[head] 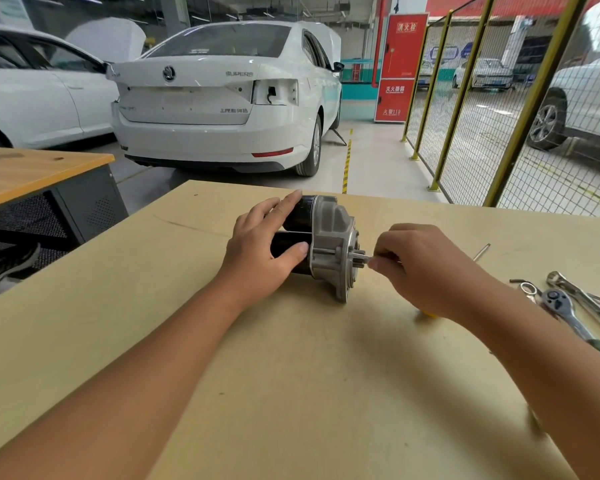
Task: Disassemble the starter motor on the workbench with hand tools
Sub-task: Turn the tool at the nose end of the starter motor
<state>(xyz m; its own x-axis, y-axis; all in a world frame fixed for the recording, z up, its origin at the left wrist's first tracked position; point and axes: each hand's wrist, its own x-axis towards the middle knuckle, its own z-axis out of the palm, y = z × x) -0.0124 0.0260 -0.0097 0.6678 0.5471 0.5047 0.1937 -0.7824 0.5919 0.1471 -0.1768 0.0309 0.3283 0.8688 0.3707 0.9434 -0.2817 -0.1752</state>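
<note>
The left hand (260, 244) curls over the black body of the starter (321, 244), thumb and fingers gripping it. The starter lies on its side on the bench (291, 375), grey nose pointing right. The right hand (426, 268) pinches a thin metal tool (373, 260) against the pinion shaft. Farther right lie a ratchet (565, 310) and wrenches (589, 296).

Hands (343, 258) on starter motor (321, 245)
</note>
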